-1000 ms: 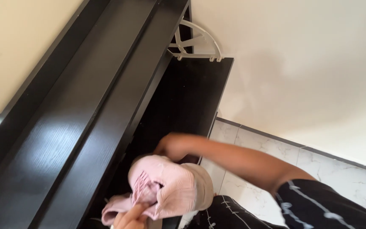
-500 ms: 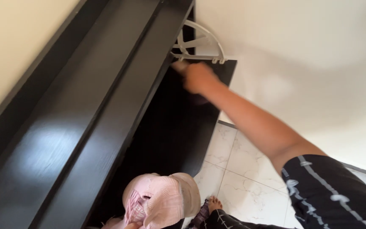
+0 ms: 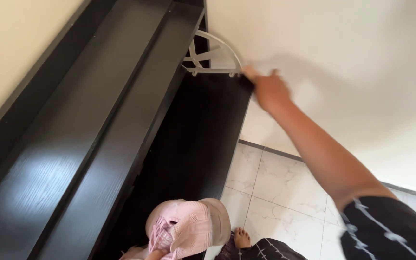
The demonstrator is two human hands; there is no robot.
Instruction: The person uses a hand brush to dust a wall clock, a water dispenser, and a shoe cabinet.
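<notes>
1. I see a tall black cabinet (image 3: 73, 144) filling the left, its door (image 3: 203, 135) swung open.
2. At the bottom edge, my left hand (image 3: 152, 254) (mostly cropped) pinches a pink knit shoe (image 3: 184, 228).
3. My right hand (image 3: 268, 89) touches the door's top corner beside a white bracket (image 3: 213, 53); its grip I cannot tell.

Black short sleeve (image 3: 386, 231), white line pattern; bare forearm (image 3: 323, 154); matching trousers (image 3: 266, 250).
</notes>
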